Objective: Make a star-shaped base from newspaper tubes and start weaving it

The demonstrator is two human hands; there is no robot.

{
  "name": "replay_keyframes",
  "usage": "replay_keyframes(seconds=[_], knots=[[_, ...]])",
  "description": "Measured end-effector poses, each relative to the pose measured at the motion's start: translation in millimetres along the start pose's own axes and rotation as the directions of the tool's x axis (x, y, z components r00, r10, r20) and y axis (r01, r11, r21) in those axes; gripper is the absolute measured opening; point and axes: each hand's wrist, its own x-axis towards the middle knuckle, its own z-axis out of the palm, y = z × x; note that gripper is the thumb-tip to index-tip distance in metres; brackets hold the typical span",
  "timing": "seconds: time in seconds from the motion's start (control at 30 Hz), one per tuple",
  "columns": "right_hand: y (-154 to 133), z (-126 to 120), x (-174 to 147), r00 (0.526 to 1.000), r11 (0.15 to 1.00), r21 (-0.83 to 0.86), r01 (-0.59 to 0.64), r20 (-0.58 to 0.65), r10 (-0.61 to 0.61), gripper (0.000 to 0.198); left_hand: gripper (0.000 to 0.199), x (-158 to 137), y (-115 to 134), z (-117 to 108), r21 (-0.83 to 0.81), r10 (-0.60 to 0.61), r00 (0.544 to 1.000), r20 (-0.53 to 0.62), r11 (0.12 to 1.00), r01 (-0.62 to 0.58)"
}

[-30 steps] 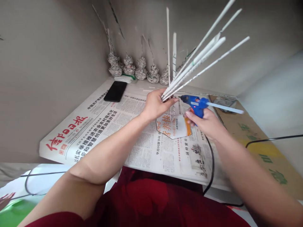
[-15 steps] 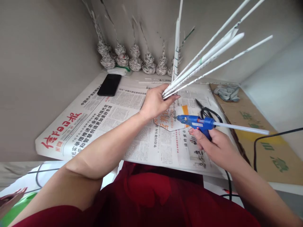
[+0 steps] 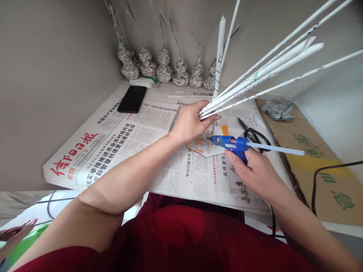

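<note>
My left hand point(image 3: 188, 122) is closed around the lower ends of several rolled paper tubes point(image 3: 255, 81), some thin and some thicker, which fan out up and to the right. In my right hand point(image 3: 256, 172) is a blue hot glue gun point(image 3: 231, 143), with a clear glue stick point(image 3: 278, 148) sticking out of its back. Its nozzle points left, over a piece of printed card point(image 3: 208, 149) just below my left hand. I cannot tell whether the nozzle touches anything. Black-handled scissors point(image 3: 252, 134) lie behind the gun.
Newspaper point(image 3: 113, 151) covers the table. A black phone point(image 3: 132, 99) lies at the back left. Several woven paper gourds point(image 3: 164, 66) line the wall. At right are cardboard point(image 3: 320, 162), a crumpled grey cloth point(image 3: 278, 110) and a black cord point(image 3: 326, 168). Another person's hand point(image 3: 18, 232) shows at lower left.
My left hand has shifted slightly right, and the paper tubes now lean and reach farther right. The glue gun's nozzle is slightly higher and farther left, and the glue stick's tail has swung left.
</note>
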Motion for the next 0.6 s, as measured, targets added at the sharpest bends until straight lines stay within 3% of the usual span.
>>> replay_keyframes(seconds=[0.4,0.6], knots=[[2.7,5.4,1.6,0.997,0.991,-0.117,0.065,-0.032,-0.069,0.039,0.021,-0.4,-3.1,1.8,0.020,0.041,0.999,-0.032,0.999,-0.040],[1.9,5.1,2.5,0.996,0.988,-0.135,0.081,-0.017,-0.084,0.038,0.023,3.3,-2.9,-1.1,-0.128,0.002,0.998,-0.059,0.992,-0.009]])
